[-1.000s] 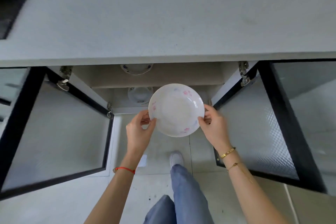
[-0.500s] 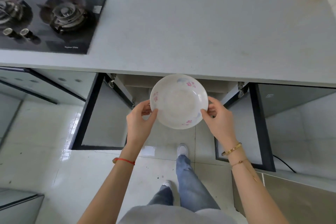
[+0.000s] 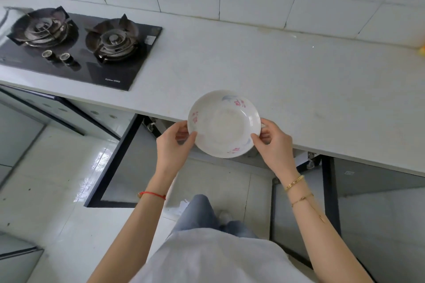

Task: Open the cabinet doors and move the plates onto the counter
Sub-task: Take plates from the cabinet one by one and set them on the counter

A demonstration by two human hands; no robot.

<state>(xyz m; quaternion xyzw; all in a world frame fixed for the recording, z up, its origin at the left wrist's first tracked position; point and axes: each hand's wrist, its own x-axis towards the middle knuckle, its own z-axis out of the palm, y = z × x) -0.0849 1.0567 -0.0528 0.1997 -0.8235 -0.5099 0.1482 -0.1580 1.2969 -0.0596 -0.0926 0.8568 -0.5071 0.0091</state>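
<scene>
Since a moment ago the plate (image 3: 224,123) has risen from in front of the open cabinet to overlap the front edge of the bench (image 3: 287,80). The left hand (image 3: 173,146) and right hand (image 3: 274,142) grip it by opposite rims, fingers (image 3: 257,139) curled around the edge. Below the hands both cabinet doors (image 3: 119,163) stand open. A gas stove (image 3: 76,46) sits well to the left of the left hand.
</scene>
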